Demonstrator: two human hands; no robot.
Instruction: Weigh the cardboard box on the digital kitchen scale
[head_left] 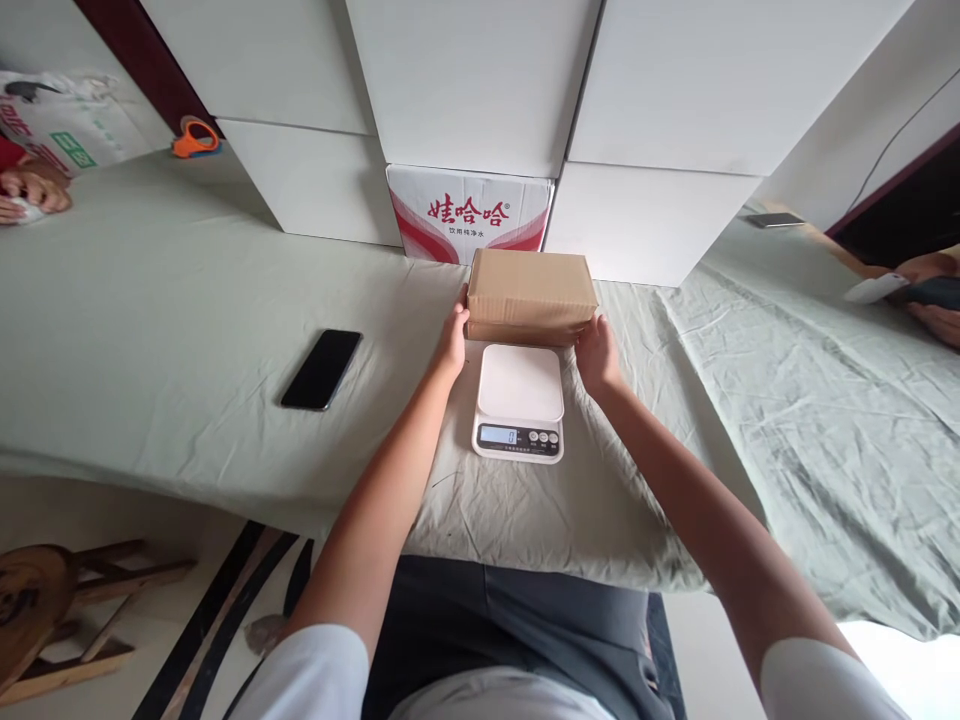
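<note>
Between my two hands is a closed brown cardboard box (532, 285), just behind the kitchen scale. My left hand (453, 338) grips its left side, and my right hand (598, 355) grips its right front corner. Some of the fingers are hidden behind the box. The white digital kitchen scale (520, 385) sits in front of it with a bare weighing plate, and its lit display reads 0. Whether the box rests on the cloth or is slightly raised, I cannot tell.
A black smartphone (322, 369) lies on the green tablecloth (187, 330) to the left. White panels (472, 80) and a printed carton (471, 212) stand behind. Orange tape dispenser (195, 138) is at the back left. Other people's hands show at both sides; a wooden stool (37, 600) stands lower left.
</note>
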